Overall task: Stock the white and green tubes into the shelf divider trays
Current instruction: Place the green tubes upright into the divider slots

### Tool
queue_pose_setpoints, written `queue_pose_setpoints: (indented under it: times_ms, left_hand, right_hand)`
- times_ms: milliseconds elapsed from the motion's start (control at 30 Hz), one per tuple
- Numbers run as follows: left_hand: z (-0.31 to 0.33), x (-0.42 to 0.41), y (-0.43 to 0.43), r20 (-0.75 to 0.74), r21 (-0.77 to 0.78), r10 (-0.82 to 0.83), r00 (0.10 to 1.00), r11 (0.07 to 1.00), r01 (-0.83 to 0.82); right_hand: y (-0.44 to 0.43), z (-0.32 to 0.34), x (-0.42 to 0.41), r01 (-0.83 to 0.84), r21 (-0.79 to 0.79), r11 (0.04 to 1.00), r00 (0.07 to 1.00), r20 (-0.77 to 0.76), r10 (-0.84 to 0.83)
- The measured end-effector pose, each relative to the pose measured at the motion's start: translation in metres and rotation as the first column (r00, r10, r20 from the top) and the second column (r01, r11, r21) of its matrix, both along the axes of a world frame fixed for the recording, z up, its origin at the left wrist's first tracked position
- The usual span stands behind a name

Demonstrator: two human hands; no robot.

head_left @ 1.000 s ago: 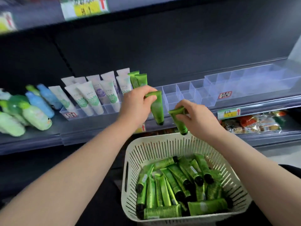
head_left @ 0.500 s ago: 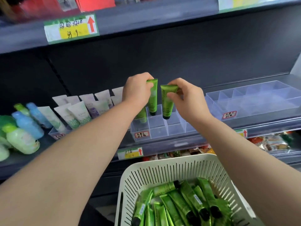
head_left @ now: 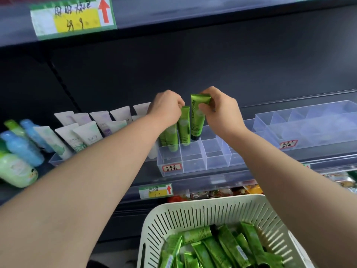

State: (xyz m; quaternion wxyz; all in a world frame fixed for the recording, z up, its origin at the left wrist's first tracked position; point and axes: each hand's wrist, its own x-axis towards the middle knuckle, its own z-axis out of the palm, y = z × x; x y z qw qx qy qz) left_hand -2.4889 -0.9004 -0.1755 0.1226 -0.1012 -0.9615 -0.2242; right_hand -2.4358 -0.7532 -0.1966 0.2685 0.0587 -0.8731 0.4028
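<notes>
1. The left hand (head_left: 168, 108) pinches the top of a green tube (head_left: 184, 125), which stands cap down in the clear divider tray (head_left: 195, 161).
2. The right hand (head_left: 220, 111) pinches the Chamomile tube (head_left: 195, 120), just beside the first at its 3 o'clock.
3. White tubes (head_left: 85, 132) stand at the tray's 9 o'clock, and the basket (head_left: 212, 209) of loose green tubes (head_left: 228, 246) is at 6.

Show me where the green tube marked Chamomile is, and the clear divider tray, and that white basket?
Chamomile green tube (head_left: 195, 120): head view, on its printed body.
Clear divider tray (head_left: 193, 163): head view, on its front wall.
White basket (head_left: 212, 201): head view, on its back rim.
</notes>
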Motion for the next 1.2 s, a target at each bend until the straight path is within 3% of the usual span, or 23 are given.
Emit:
queue_pose_setpoints:
  times_ms: [167, 400, 700, 867, 1033, 1200]
  left_hand:
    - [0.004, 0.005, -0.013, -0.042, 0.114, 0.049, 0.998, 0.992, -0.044]
    - [0.003, 0.016, -0.019, -0.069, 0.109, 0.012, 0.998, 0.994, -0.004]
    - [0.006, 0.045, -0.019, -0.117, 0.062, -0.035, 0.993, 0.997, 0.042]
    - [0.009, 0.081, -0.019, -0.140, -0.038, -0.063, 0.988, 0.998, 0.059]
    - [-0.009, 0.122, -0.025, -0.081, -0.163, -0.139, 0.987, 0.979, 0.124]
    - [-0.059, 0.159, -0.036, 0.085, -0.193, -0.162, 0.983, 0.965, 0.176]
  right_hand:
    - [-0.010, -0.003, -0.015, -0.032, 0.112, 0.993, 0.997, 0.072, 0.024]
    - [-0.016, -0.027, -0.024, 0.000, 0.273, 0.962, 0.979, 0.194, -0.055]
    - [-0.014, -0.023, -0.005, 0.023, 0.299, 0.954, 0.982, 0.172, -0.078]
    - [-0.009, -0.018, 0.035, 0.063, 0.514, 0.856, 0.986, 0.101, -0.134]
    - [0.001, -0.022, 0.077, 0.037, 0.690, 0.723, 0.988, 0.082, -0.129]
    - [0.014, -0.073, 0.120, -0.151, 0.586, 0.796, 0.961, 0.277, -0.022]
